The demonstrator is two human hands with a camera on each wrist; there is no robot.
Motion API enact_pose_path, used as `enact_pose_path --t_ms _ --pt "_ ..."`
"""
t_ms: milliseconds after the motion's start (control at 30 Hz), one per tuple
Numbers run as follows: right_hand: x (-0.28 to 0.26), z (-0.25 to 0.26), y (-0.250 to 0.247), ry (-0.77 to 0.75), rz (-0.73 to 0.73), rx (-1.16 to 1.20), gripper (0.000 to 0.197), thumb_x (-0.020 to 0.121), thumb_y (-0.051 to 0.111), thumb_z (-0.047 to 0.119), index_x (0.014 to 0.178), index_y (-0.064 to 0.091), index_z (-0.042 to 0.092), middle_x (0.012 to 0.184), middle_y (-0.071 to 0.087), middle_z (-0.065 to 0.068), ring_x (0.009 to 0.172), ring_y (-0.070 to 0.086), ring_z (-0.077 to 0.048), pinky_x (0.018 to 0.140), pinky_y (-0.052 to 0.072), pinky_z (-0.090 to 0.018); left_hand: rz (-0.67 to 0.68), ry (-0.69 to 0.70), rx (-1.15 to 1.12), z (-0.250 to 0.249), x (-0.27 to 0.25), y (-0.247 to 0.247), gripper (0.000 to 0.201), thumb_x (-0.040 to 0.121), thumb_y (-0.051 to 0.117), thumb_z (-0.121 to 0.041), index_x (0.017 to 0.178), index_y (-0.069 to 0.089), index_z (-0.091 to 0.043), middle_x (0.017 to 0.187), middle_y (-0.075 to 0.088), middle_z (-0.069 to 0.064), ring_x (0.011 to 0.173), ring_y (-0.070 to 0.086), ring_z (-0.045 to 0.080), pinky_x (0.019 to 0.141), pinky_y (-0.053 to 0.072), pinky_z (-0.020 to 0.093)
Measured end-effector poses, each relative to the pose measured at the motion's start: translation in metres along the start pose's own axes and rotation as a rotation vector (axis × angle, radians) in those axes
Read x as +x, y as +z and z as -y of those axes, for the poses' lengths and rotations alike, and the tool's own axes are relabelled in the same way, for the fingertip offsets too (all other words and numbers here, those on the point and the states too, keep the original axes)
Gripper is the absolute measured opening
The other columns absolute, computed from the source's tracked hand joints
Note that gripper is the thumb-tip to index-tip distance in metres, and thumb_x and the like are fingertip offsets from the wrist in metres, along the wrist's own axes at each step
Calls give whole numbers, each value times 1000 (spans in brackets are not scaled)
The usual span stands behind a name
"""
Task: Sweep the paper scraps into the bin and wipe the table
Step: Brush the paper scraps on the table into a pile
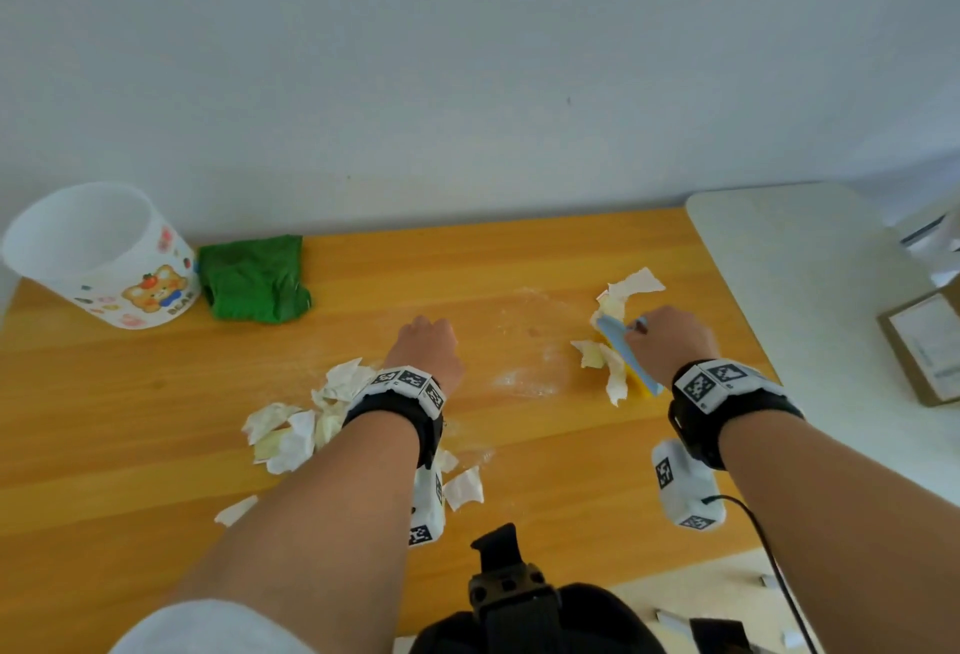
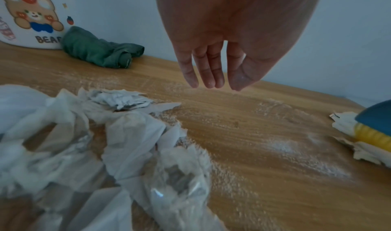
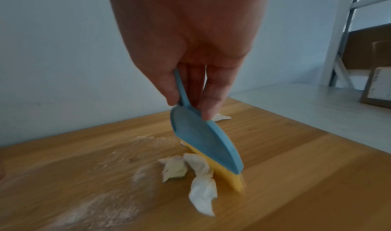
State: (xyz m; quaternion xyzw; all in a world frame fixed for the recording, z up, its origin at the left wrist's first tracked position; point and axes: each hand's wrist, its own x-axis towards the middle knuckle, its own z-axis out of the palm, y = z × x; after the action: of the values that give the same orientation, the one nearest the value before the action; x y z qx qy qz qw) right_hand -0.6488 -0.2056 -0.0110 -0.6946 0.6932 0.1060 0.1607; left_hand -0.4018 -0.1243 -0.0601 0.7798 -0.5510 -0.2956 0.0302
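Note:
My right hand (image 1: 667,341) (image 3: 190,90) grips the handle of a small blue brush with yellow bristles (image 1: 626,357) (image 3: 209,147); the bristles rest on the wooden table (image 1: 519,248) against a few white paper scraps (image 1: 608,357) (image 3: 201,181). My left hand (image 1: 428,347) (image 2: 213,70) hovers above the table's middle with straight fingers, holding nothing. A pile of crumpled paper scraps (image 1: 306,419) (image 2: 95,142) lies left of my left wrist. The white bin with a bear print (image 1: 104,258) (image 2: 27,17) stands at the far left. A green cloth (image 1: 254,279) (image 2: 99,52) lies beside it.
White powder (image 1: 524,373) (image 2: 285,146) is smeared across the table's middle. A white surface (image 1: 810,290) adjoins the table on the right and carries a cardboard box (image 1: 930,341). A wall runs behind the table. Single scraps (image 1: 465,487) lie near the front edge.

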Motion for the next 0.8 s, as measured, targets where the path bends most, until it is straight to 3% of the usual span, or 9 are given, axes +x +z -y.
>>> enact_pose_path --t_ms 67,167,233,300,400,533,700,800 --pt "1 9 5 -65 10 10 39 97 41 24 62 48 8 56 42 -4 49 38 -16 46 27 -24 -2 -9 -4 2 0 -1 27 97 47 -12 123 53 -13 132 43 8 124 41 27 99 42 37" --pt "2 22 11 -128 44 91 34 95 43 22 75 65 5 60 45 -7 52 37 -19 46 26 -24 -11 -16 -6 3 -1 -2 27 96 46 -9 122 53 -14 132 43 8 124 41 26 98 43 36" --pt "3 25 12 -145 32 123 34 95 44 22 65 55 10 59 40 -7 53 33 -20 47 23 -25 -16 -19 -1 3 -2 -2 28 97 45 -10 123 52 -13 132 44 8 123 42 26 99 44 37" --pt "5 23 9 -144 -11 144 37 94 45 23 60 45 8 58 38 -8 54 31 -21 48 21 -27 -23 -19 3 2 -1 -2 28 96 44 -9 123 52 -12 131 44 9 123 42 27 99 44 38" --pt "14 9 -4 -122 -113 167 38 94 44 23 75 64 -3 61 48 -11 52 37 -21 47 24 -25 -31 -11 0 -3 3 0 28 96 44 -7 122 53 -12 129 45 8 122 42 27 99 44 38" --pt "31 -15 -24 -48 -222 170 37 98 40 24 72 59 7 57 46 -5 52 43 -20 46 27 -26 -41 -15 -20 -14 10 6 28 95 45 -6 121 53 -13 128 46 8 119 44 25 95 45 35" --pt "65 -35 -29 -4 -306 141 33 101 35 23 81 54 6 78 54 -12 71 49 -29 59 34 -32 -79 -54 -49 -26 20 14 33 96 44 -6 127 48 -16 132 44 7 122 43 26 93 44 34" --pt "84 -43 -22 11 -309 111 36 101 33 26 90 61 4 90 60 -16 76 53 -32 63 39 -35 -75 -71 -44 -31 25 18 34 96 43 -5 128 47 -16 132 45 7 123 43 26 93 44 34"
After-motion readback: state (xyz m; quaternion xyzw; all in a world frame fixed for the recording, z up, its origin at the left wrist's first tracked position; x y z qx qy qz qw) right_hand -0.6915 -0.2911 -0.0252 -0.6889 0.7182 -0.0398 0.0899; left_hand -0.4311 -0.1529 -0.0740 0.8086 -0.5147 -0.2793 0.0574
